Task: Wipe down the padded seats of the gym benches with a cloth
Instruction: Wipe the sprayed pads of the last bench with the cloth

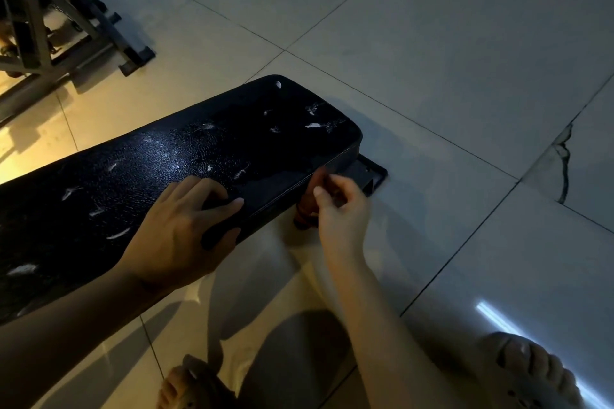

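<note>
Seemingly little of the wiping is done. The padded seat (206,156) of the black bench lies slantwise across the tiled floor (432,43), its near long edge toward the person. Its cracked skin shows pale scuffs and flecks from end to end — whether dirt or tears in the cover cannot be told, but no stretch looks freshly wiped.

The left hand (179,229) rests on the pad at that near edge, fingers lying fairly flat. Between forefinger and thumb sits a dark fold (219,231) that may be the cloth, though it is too dark against the pad to say so, or to say whether the hand grips it.

The right hand (339,209) is just off the edge toward the seat's rounded end, fingers curled in and pinching a reddish-brown thing (307,206) tucked beneath the pad — what it is I cannot tell.

I judge this bench barely begun, with the whole top yet to be gone over. A metal frame (50,26) of other gym gear stands well apart at upper left, so more seats may wait.
</note>
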